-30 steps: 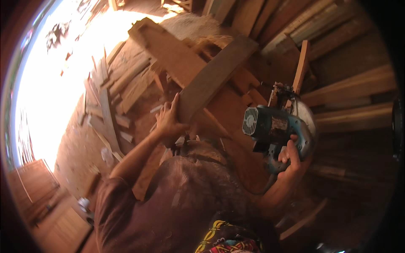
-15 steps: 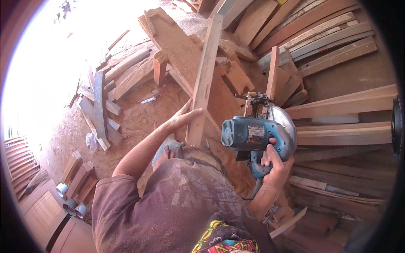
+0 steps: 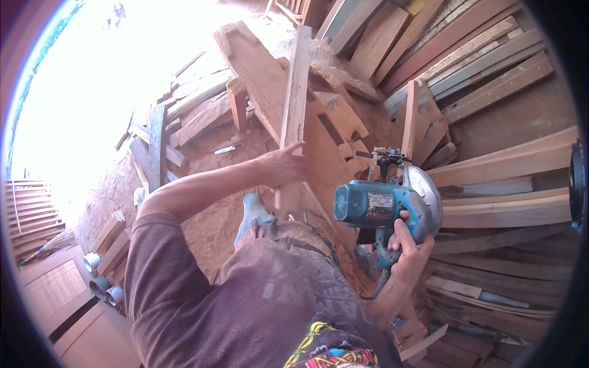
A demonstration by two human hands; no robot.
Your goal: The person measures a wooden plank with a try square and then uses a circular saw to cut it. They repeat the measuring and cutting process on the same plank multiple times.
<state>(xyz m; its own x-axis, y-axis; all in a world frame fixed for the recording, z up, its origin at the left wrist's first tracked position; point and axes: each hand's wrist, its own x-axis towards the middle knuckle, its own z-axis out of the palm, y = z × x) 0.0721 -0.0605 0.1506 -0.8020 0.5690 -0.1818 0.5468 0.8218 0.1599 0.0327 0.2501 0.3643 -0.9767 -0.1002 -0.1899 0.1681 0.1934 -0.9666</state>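
Observation:
My left hand (image 3: 285,165) lies across the top of a long, narrow wooden beam (image 3: 296,92), gripping it near its lower end, with one finger stretched out over it. The fingers on the beam's far side are partly hidden. On the right, my right hand (image 3: 412,248) is wrapped round the rear handle of a teal circular saw (image 3: 371,203). Its silver blade guard (image 3: 423,184) faces right, and its cord runs down beside my forearm. Beneath the beam slants a wide, dusty plank (image 3: 254,64).
Stacked boards (image 3: 503,165) line the right side. Offcuts (image 3: 157,144) lie piled at the left on the sawdust-covered floor (image 3: 208,184). Notched wood blocks (image 3: 343,116) sit beyond the saw. Panelled doors (image 3: 55,288) and small cups (image 3: 101,287) are at lower left.
My left hand has slid from the beam's left edge to across its top, with the elbow swung outward. The saw stays in my right hand and sits slightly farther right and lower in view.

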